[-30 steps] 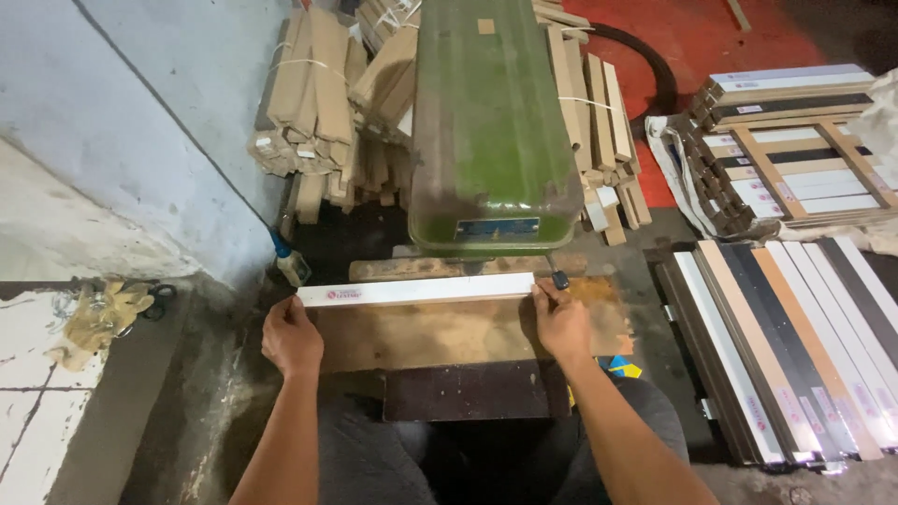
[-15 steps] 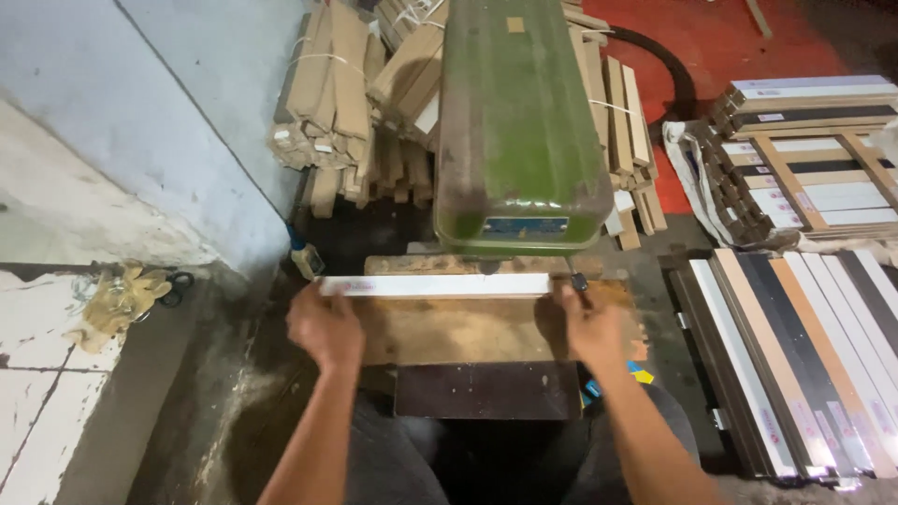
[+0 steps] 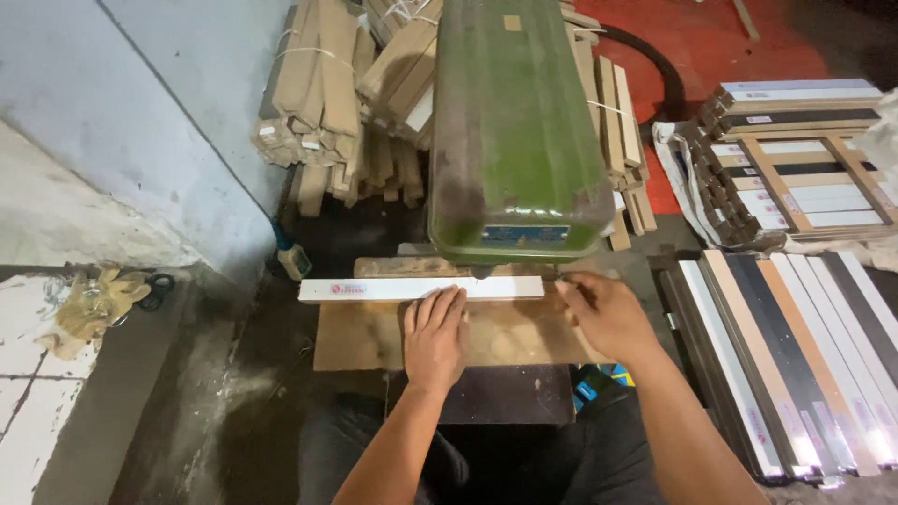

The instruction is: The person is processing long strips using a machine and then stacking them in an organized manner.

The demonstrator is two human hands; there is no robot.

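A long white strip (image 3: 374, 289) lies flat on a wooden work table (image 3: 355, 341) under the head of a green machine (image 3: 510, 140). My left hand (image 3: 435, 337) rests palm down on the table, its fingertips pressing the strip's near edge around the middle. My right hand (image 3: 603, 313) pinches the strip's right end just below the machine head. The strip's left end sticks out past the table's left edge.
Bundles of tied wooden slats (image 3: 327, 84) are stacked behind the machine by the grey wall. Rows of dark and light strips (image 3: 795, 355) lie on the right, with a stack of frames (image 3: 804, 159) beyond. A rag (image 3: 89, 309) sits on the left ledge.
The strip has slid left under the machine head. My left hand moved from the strip's left end to its middle, and my right hand stayed on the right end.
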